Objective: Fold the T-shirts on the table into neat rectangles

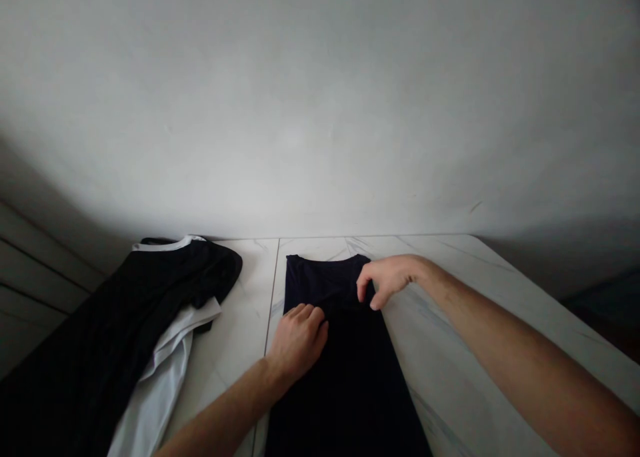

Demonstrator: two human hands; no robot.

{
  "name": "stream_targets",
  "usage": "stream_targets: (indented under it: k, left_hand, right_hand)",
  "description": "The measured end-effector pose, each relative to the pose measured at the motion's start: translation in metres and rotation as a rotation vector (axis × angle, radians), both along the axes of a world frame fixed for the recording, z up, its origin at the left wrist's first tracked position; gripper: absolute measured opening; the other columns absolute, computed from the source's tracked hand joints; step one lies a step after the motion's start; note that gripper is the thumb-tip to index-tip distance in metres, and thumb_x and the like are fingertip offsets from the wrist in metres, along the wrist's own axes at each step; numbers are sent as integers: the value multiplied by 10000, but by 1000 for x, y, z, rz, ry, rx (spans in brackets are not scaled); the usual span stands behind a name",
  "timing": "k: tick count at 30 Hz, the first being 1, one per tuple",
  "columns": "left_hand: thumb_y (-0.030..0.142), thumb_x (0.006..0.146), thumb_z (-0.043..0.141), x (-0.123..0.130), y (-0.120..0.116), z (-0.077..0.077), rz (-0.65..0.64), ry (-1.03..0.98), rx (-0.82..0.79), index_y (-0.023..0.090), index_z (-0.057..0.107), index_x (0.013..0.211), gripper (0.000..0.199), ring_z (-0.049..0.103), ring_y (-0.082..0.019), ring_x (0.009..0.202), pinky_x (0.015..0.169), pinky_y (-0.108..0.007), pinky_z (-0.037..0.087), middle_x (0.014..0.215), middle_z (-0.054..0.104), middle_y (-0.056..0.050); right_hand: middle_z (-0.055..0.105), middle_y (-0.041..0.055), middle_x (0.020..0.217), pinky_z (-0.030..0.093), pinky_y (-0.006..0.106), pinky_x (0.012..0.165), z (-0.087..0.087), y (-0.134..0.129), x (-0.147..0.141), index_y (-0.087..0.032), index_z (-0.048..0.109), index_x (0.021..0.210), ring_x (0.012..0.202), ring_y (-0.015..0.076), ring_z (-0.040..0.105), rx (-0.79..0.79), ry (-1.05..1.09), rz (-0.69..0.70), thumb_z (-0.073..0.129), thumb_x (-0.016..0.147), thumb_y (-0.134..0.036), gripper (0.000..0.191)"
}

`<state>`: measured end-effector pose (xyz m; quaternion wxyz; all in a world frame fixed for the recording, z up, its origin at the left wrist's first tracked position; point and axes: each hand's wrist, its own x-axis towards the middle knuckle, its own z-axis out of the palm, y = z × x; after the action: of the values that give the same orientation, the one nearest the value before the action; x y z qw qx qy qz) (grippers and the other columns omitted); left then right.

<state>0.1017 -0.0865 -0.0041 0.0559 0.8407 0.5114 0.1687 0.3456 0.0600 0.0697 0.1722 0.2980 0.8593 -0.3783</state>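
Observation:
A dark navy shirt (pixel 345 384), folded into a long narrow strip, lies flat with its curved neckline at the far end. On its left side rests my left hand (pixel 299 340), fingers curled down and closed on the cloth; the fingertips are partly hidden. My right hand (pixel 391 278) is at the shirt's upper right corner, close to the neckline. Its fingers are bent, with a gap between thumb and forefinger, and no cloth shows pinched between them.
The white marble-patterned table (pixel 450 350) has a dark seam left of the shirt and meets a pale wall (pixel 320 110) behind. At left lies a heap of black clothing (pixel 95 330) with white trim, and a white garment (pixel 155 384) partly under it.

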Motion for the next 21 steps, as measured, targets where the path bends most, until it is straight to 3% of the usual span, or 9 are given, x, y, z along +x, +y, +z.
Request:
stream_targets:
  k: [2,4,7,10,16,21]
  left_hand:
    - [234,971,496,0,-1,-2,1,-17,29,219,568,854,138,610,-179,785,726,-317,470,830,663,-12]
    - [224,971,485,-1,-2,-5,0,-26,59,219,563,853,142,609,-177,769,718,-317,467,815,661,-12]
    - [218,966,486,-2,-3,-8,0,-27,89,222,560,846,141,601,-177,764,709,-318,465,809,653,-13]
    - [260,933,557,-2,-4,-9,-20,-12,91,224,573,859,84,593,-188,792,712,-331,470,844,648,-16]
    - [230,942,520,-5,-2,-5,-158,26,66,224,626,896,116,564,-206,879,759,-361,463,919,622,-44]
    - [286,927,566,-5,-2,1,-182,8,28,228,625,948,85,547,-233,991,830,-397,444,997,626,-49]
  right_hand:
    - [782,53,946,462,248,753,4,0,-6,-181,803,917,883,199,692,44,-35,-85,644,864,-429,299]
    - [777,70,854,445,255,677,2,-3,-21,-174,796,842,783,189,689,226,-63,-230,515,951,-468,421]
    - [765,73,784,404,265,611,-10,-12,-49,-193,785,788,725,198,680,462,-147,-360,626,889,-475,339]
    - [764,45,791,383,251,598,-23,-20,-63,-218,767,753,747,193,684,470,-187,-376,753,787,-372,158]
    - [727,8,736,368,239,593,-35,-19,-55,-207,699,829,672,150,635,490,40,-458,701,826,-207,4]
    - [723,15,832,436,257,693,-27,-23,-24,-210,704,955,767,166,643,515,181,-425,711,794,-190,163]
